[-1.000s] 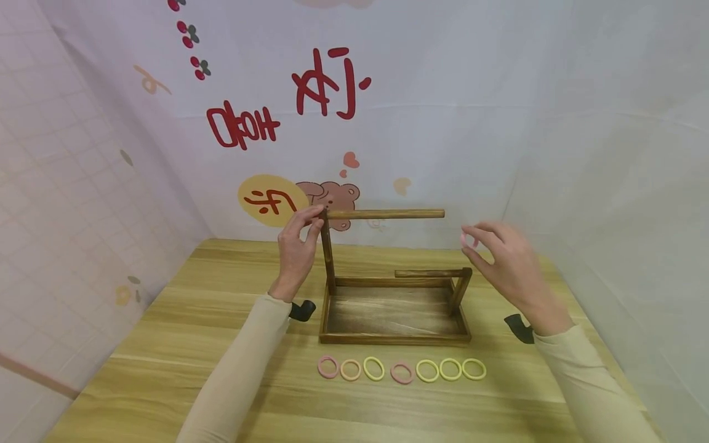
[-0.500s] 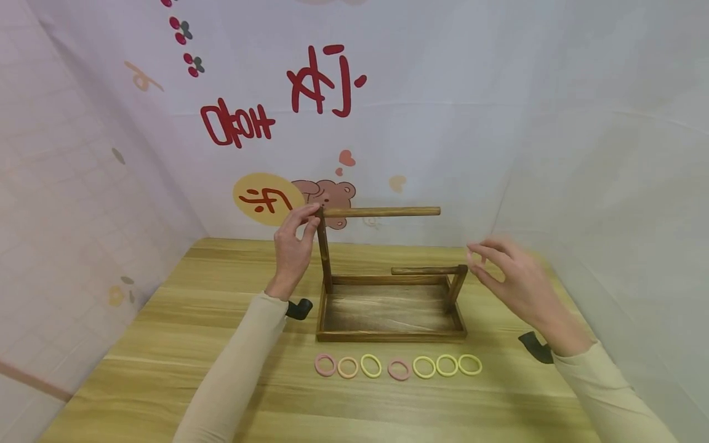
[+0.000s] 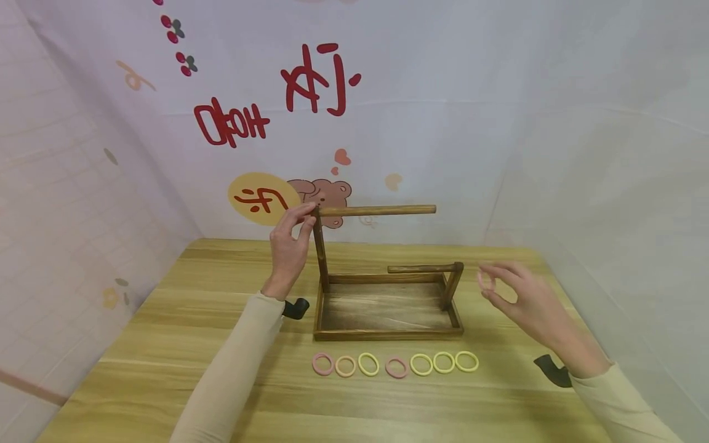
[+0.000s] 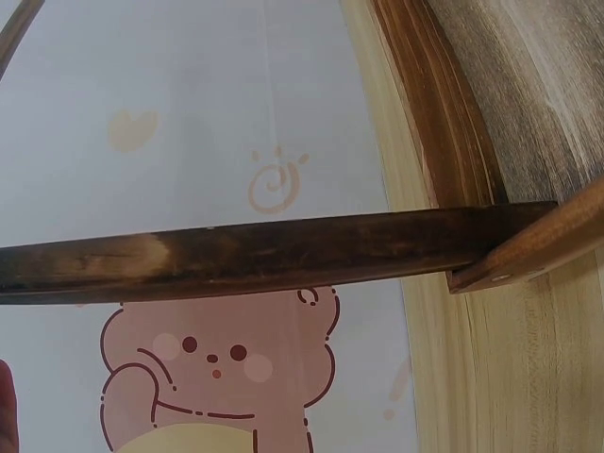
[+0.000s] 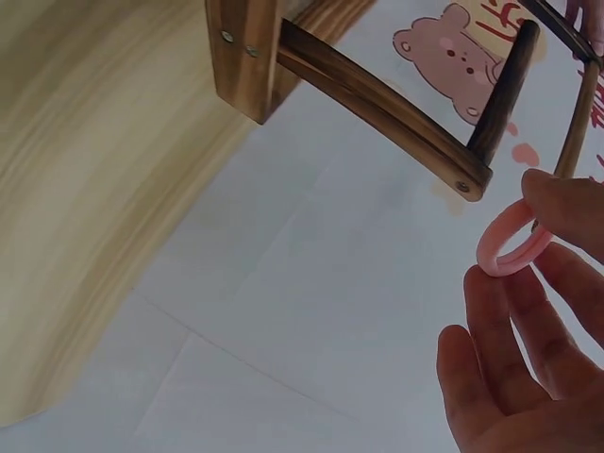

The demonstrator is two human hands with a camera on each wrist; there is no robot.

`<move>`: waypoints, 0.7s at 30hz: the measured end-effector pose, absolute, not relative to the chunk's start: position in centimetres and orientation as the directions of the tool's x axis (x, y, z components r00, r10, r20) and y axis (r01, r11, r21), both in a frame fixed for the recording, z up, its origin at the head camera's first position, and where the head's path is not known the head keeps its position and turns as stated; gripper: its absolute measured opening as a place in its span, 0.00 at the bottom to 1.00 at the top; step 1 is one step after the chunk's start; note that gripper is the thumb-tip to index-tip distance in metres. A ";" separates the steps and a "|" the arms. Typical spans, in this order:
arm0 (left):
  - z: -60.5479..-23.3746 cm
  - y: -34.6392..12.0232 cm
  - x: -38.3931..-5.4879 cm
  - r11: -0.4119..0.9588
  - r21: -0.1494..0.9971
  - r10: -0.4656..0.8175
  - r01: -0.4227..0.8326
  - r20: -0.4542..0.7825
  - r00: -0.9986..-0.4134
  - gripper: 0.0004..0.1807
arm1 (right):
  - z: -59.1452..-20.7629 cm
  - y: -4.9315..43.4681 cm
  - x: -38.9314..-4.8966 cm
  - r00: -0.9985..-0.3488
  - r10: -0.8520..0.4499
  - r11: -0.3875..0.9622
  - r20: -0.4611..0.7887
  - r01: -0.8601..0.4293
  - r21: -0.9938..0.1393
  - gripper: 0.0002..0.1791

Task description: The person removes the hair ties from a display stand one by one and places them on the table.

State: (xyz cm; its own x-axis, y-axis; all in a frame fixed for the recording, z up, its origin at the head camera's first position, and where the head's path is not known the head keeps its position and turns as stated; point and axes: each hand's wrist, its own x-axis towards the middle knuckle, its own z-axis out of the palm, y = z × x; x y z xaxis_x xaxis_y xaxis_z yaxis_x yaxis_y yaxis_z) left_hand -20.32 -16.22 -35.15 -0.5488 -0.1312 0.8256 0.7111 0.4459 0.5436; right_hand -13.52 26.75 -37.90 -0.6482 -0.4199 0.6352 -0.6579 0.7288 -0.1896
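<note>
A wooden rack point(image 3: 388, 335) has a shallow tray base, a tall post at left with a long upper rod point(image 3: 382, 211), and a short post at right with a lower rod point(image 3: 421, 269). My left hand point(image 3: 289, 249) holds the top of the tall post point(image 4: 236, 252) between thumb and fingers; in the left wrist view only a fingertip shows. Right of the short post, my right hand point(image 3: 534, 307) pinches a pink ring point(image 5: 505, 243) between thumb and fingertips, apart from the rack. Both rods bear no ring.
In front of the rack, several rings lie in a row on the wooden table point(image 3: 221, 344): pink point(image 3: 322, 363), orange point(image 3: 346, 367) and yellow point(image 3: 368, 364) among them. A printed white cloth point(image 3: 443, 135) hangs behind the table and at its sides.
My right hand has moved down and a little to the right with the pink ring, away from the upper rod's level. The left hand stays at the tall post. The view has shifted slightly.
</note>
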 end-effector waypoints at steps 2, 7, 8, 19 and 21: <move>-35.1 -16.2 -20.3 0.444 0.548 -0.131 0.709 0.822 -0.554 0.14 | -38.2 27.0 -13.3 -0.651 -0.421 0.727 0.632 -0.658 -0.194 0.34; -35.1 -16.2 -20.2 0.441 0.558 -0.129 0.703 0.815 -0.565 0.14 | -39.0 27.6 -12.7 -0.645 -0.443 0.715 0.622 -0.673 -0.189 0.34; -35.1 -16.2 -20.2 0.441 0.558 -0.129 0.703 0.815 -0.566 0.14 | -39.2 27.7 -12.6 -0.644 -0.450 0.710 0.619 -0.679 -0.189 0.34; -35.2 -16.3 -20.2 0.444 0.548 -0.126 0.709 0.821 -0.557 0.14 | -41.6 28.7 -10.6 -0.729 -0.483 0.737 0.485 -0.637 -0.225 0.31; -35.1 -16.3 -20.2 0.445 0.547 -0.128 0.709 0.822 -0.555 0.14 | -42.0 28.9 -10.2 -0.743 -0.490 0.743 0.456 -0.629 -0.227 0.31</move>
State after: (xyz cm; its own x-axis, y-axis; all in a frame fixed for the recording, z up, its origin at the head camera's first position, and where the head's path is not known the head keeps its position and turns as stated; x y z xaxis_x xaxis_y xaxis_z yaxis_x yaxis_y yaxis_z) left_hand -20.20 -16.28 -35.15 -0.5548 -0.1275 0.8221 0.7089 0.4448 0.5474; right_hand -10.18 28.89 -41.97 -0.7431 -0.4902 0.4556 -0.6295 0.7430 -0.2272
